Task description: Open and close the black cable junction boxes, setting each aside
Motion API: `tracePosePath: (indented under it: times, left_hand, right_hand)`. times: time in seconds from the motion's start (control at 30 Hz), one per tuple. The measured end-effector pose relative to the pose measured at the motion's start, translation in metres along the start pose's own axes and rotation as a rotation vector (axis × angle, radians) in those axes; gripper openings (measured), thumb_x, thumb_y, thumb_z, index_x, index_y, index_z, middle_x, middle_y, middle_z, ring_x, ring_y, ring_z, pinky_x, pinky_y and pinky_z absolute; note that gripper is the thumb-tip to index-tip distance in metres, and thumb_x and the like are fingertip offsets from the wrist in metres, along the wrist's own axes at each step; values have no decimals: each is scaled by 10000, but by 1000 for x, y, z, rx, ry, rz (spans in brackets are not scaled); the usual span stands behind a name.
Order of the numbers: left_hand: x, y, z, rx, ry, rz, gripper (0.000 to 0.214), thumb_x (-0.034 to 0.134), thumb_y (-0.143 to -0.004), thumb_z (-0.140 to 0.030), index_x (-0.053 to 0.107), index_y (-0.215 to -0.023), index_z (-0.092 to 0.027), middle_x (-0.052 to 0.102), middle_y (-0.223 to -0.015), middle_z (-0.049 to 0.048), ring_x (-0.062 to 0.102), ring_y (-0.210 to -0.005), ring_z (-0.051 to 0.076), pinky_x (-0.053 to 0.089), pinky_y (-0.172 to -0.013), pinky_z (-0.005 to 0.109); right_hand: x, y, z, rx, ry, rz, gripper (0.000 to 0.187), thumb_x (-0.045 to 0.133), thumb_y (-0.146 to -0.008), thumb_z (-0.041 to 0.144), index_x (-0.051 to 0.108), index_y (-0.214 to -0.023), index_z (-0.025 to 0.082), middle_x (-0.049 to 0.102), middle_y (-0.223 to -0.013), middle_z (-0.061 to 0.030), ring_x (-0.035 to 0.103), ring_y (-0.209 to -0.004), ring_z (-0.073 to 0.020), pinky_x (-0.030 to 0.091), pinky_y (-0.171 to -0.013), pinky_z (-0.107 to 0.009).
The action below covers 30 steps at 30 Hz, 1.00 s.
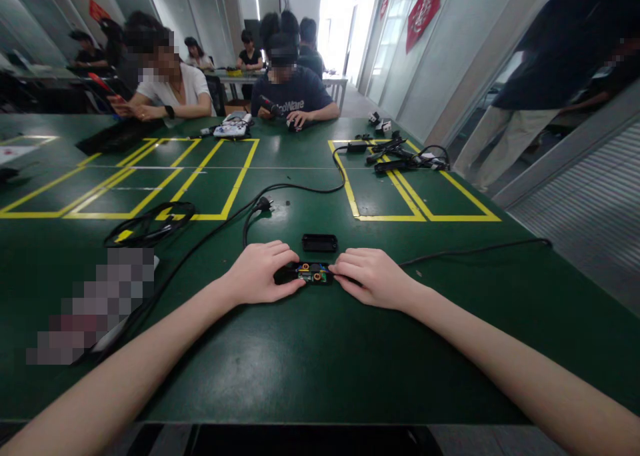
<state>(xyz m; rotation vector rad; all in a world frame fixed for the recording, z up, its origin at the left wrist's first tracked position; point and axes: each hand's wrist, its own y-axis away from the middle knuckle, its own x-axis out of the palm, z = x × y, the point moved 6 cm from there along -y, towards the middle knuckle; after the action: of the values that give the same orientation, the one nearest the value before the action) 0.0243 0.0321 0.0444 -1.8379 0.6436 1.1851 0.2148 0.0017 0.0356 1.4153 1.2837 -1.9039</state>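
An uncovered power adapter [315,273] lies on the green table in front of me, its circuit board, copper coils and coloured wires showing inside a black case. My left hand [261,273] is closed around the left end of it, thumb at the near side and fingers at the far side. At the right end, my right hand [373,276] pinches the adapter near where the wires enter; the fingertips partly hide that spot. Just beyond it sits the empty black case half [320,243], apart from both hands. A black cable [475,249] runs off right from behind my right hand.
To the left are a coiled black cable [150,224], a plug [263,205] and a blurred-out long object [95,309]. More adapters and cables [395,156] lie far right, among yellow tape lines [240,176]. Two people sit across the table; another stands at right.
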Motion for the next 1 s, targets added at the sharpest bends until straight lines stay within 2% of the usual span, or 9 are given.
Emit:
tracePosePath:
  times: [0.17, 0.3, 0.4, 0.47, 0.57, 0.7, 0.77, 0.9, 1.0]
  left_hand:
    - [4, 2, 9, -107, 202, -45, 154, 531, -953, -233, 676, -962, -181, 667, -804, 18, 617, -693, 143, 464, -632, 247]
    - [9, 2, 9, -156, 264, -40, 143, 512, -951, -219, 651, -958, -186, 643, -806, 12, 602, -716, 154, 478, -654, 263]
    - [10, 0, 7, -157, 222, -47, 126, 517, -929, -203, 638, -958, -188, 635, -835, 23, 609, -785, 182, 506, -708, 296]
    - [10, -1, 7, -151, 202, -48, 139, 520, -914, -193, 642, -980, -189, 651, -900, 42, 625, -856, 204, 534, -769, 329]
    - [11, -2, 7, -150, 203, -64, 193, 516, -911, -186, 648, -1051, -187, 675, -1047, 79, 646, -986, 237, 561, -892, 394]
    - [11, 0, 11, -174, 206, -116, 348, 553, -891, -198, 621, -1232, -175, 634, -1335, 147, 609, -1246, 294, 514, -1087, 494]
    - [12, 1, 14, -193, 209, -123, 456, 571, -890, -216, 581, -1343, -168, 589, -1449, 171, 574, -1340, 321, 485, -1134, 532]
    - [18, 3, 16, -190, 284, -97, 615, 578, -914, -215, 466, -1518, -198, 680, -1391, 128, 687, -1228, 281, 562, -1067, 489]
    - [16, 4, 12, -108, 325, -116, 461, 551, -952, -191, 599, -1409, -214, 735, -1318, 92, 724, -1181, 235, 585, -1053, 419]
  right_hand:
    - [-6, 0, -3, -43, -10, -13, 215, 505, -1041, 196, 711, -985, 164, 717, -955, -91, 634, -811, -193, 488, -721, -324]
    - [-4, -2, 0, -37, 53, -72, 277, 543, -1036, 289, 710, -1208, 150, 704, -1233, -167, 661, -1081, -286, 541, -912, -449]
    - [7, -2, -14, 213, 6, -144, 415, 491, -1056, 306, 599, -1429, 161, 599, -1462, -190, 576, -1311, -325, 493, -1074, -548]
    - [16, 2, -30, 415, -47, -175, 437, 472, -1062, 302, 569, -1468, 174, 617, -1447, -183, 571, -1327, -325, 489, -1089, -576]
    - [27, 3, -43, 521, -133, -173, 376, 548, -1029, 278, 643, -1380, 183, 699, -1332, -161, 623, -1245, -321, 514, -1058, -586]
    - [24, 0, -46, 490, -255, -207, 302, 670, -950, 201, 708, -1249, 222, 753, -1178, -108, 670, -1120, -295, 566, -996, -557]
    - [19, -2, -42, 450, -318, -248, 313, 672, -933, 157, 705, -1236, 226, 733, -1170, -101, 683, -1085, -270, 606, -952, -498]
    - [8, -5, -25, 255, -260, -300, 385, 541, -974, 85, 660, -1317, 213, 670, -1217, -122, 686, -1104, -228, 643, -892, -390]
    - [4, -5, -4, 29, -92, -256, 413, 454, -1011, 68, 644, -1354, 200, 693, -1204, -135, 690, -1134, -222, 645, -906, -374]
